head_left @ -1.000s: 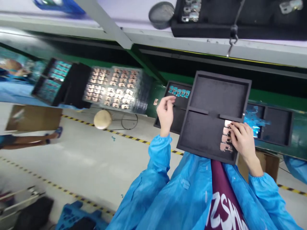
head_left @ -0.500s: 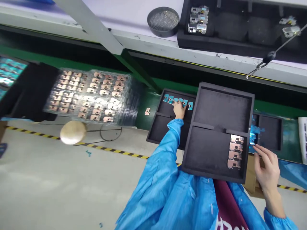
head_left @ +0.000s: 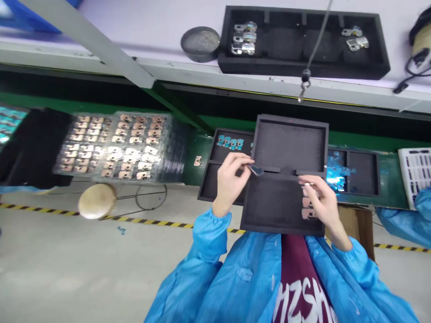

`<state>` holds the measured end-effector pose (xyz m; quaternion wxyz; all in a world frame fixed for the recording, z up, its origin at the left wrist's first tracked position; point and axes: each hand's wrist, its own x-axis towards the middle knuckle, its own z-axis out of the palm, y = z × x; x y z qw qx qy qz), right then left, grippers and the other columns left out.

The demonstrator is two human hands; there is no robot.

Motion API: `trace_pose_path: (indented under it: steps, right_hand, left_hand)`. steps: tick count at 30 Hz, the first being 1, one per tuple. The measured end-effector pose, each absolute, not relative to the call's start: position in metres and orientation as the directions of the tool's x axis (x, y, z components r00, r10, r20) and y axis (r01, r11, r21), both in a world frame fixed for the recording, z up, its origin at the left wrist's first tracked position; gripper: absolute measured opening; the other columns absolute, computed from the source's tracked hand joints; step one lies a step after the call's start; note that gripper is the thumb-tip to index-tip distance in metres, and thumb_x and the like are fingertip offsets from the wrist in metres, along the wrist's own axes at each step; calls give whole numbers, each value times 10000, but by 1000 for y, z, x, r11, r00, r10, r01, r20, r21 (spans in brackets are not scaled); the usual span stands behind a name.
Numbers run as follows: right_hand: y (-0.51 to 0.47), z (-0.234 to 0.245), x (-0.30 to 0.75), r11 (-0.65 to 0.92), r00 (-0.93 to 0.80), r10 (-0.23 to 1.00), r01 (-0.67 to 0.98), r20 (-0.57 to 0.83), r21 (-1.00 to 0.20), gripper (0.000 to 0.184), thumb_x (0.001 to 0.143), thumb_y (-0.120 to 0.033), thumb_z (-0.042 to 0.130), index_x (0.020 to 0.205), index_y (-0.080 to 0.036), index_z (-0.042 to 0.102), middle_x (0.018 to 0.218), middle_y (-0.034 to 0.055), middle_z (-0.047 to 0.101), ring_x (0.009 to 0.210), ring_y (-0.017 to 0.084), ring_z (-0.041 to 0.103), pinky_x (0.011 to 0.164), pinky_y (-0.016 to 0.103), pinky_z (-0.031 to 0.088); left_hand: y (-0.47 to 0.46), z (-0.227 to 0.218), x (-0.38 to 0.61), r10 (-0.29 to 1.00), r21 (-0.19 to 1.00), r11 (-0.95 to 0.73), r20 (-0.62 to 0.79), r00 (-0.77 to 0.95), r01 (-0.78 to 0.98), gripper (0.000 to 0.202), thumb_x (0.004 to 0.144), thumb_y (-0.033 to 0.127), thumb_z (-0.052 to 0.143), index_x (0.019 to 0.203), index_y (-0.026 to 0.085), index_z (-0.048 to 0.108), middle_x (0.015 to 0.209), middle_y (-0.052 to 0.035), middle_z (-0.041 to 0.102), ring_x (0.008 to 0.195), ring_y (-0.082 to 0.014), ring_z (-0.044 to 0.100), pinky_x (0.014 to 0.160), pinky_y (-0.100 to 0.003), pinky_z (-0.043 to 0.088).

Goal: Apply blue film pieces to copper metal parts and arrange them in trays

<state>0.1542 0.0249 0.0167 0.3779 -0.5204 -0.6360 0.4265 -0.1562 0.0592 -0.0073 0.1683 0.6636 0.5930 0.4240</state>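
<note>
Left hand (head_left: pixel 232 177) pinches a flat, glossy piece (head_left: pixel 257 170); right hand (head_left: pixel 322 199) — grip impossible to tell — hangs over coppery plates (head_left: pixel 308 213).

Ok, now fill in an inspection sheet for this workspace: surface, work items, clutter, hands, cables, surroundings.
Surface: green worktop, partly covered by trays.
Work items: front black tray with copper-coloured parts along the right of its lower compartment; the black tray to its left holds teal parts.
Clutter: crumpled blue film right of the front black tray; one loose part on the worktop; teal scrap on the floor.
Hands: left hand pinches a dark part; right hand is at the copper-coloured parts, grip unclear.
Cables: black cable at upper right.
Surroundings: round stool, striped floor tape, cardboard box.
</note>
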Motion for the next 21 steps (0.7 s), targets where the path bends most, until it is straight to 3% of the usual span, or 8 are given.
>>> trace_pose_path:
  steps: [2,5,9,11,14,18,21]
  right_hand:
    - [28,18,139,-103,-286,950,91,-125,-991,377,1090,-493,661,1392,-272,711,1301,105,783,1130,234,776,965,406,665]
    - [26,15,132,-264,-340,917,-131,-206,-956,505,968,-556,821,1346,-247,690,1105,67,790,981,204,779,906,365,669]
    - [14,9,142,-233,-122,970,-195,-212,-953,495,913,-511,881,1256,-237,652,937,5,746,846,157,749,845,306,647]
    - [7,6,148,-186,-24,983,-148,-185,-971,486,920,-482,866,1261,-232,624,969,11,750,883,151,752,815,270,631]
    - [0,5,154,-114,9,993,15,-114,-993,408,953,-404,814,1259,-209,629,1006,26,757,883,142,748,772,241,609]
    - [-2,10,163,-24,-13,999,272,-29,-962,328,974,-374,806,1228,-188,716,1061,45,762,877,135,731,835,255,607]
    - [3,10,174,-78,-91,991,209,-99,-975,383,922,-473,890,1133,-176,773,982,13,754,829,113,723,790,200,588]
  left_hand:
    - [42,16,-121,916,761,-359,397,49,540,238,989,80,640,1066,225,813,1209,-69,738,1103,-202,752,956,-345,643]
    - [29,27,-75,932,855,-362,334,141,370,215,1010,105,668,1051,238,832,1213,-68,752,1092,-199,764,984,-351,650]
    - [23,21,-35,993,997,-55,48,110,59,325,1070,259,642,1373,251,761,1201,-79,790,946,-187,779,841,-325,674]
    - [21,19,-23,985,991,126,-121,126,-34,351,1045,363,691,1364,236,764,1161,-77,807,827,-177,765,782,-316,670]
    - [19,23,-10,969,972,232,-235,76,42,259,945,452,773,1046,224,840,1022,-58,820,835,-209,765,798,-312,658]
    - [17,30,-10,963,927,255,-268,9,275,225,822,511,788,873,298,843,955,-25,839,921,-284,810,880,-373,676]
    - [27,27,-15,967,893,201,-247,65,402,165,665,522,789,806,480,862,862,62,843,842,-345,831,722,-433,685]
